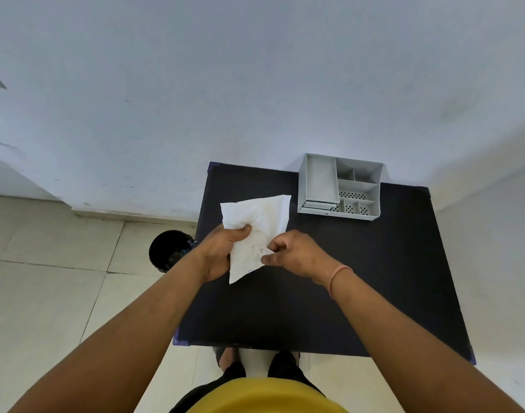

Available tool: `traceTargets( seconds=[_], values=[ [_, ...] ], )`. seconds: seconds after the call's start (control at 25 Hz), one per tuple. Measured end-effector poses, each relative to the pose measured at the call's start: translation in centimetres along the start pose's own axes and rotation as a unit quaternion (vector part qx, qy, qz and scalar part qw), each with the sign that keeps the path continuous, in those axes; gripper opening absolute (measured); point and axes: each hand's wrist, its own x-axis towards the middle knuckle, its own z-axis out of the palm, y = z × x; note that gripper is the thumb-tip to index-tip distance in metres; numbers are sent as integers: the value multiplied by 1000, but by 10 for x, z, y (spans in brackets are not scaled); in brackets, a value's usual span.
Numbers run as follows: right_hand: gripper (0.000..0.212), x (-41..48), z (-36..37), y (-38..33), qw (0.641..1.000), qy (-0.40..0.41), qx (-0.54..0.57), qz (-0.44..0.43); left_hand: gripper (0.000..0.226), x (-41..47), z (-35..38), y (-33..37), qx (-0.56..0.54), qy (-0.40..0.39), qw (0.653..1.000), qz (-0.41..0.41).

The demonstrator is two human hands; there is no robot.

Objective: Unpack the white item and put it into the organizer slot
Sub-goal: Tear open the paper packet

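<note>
Bare plain room, likely a home or simple office corner: small dark table (374, 263) against an unmarked white wall (255, 84), pale tiled floor (47, 278), black waste bin (170, 250) beside it, grey desk organizer (340, 186) on top.

organizer (340, 186) slots open above, table (374, 278) bare

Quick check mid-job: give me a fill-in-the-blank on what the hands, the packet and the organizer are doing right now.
1. The white packet is held by ____ hands, the left hand and the right hand.
2. The grey organizer stands at the table's far edge, against the ____.
3. A black bin stands on the floor to the table's ____.

Missing words: both; wall; left
</note>
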Motion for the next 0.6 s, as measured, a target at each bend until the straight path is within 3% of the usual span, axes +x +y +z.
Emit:
traceTargets(
  seconds=[0.2,0.36,0.48,0.6],
  values=[
    [8,-16,-9,4,987,-33,158,-4,57,-6,-11,6,61,-28,998,6],
    [14,-27,-19,9,984,-78,162,14,60,-6,-10,5,71,-40,997,-2],
    [20,-30,-16,5,980,-53,187,33,65,-3,-2,2,92,-57,994,8],
    [15,-38,-14,6,980,-14,197,8,57,-2,7,2,83,-14,996,6]
  ],
)
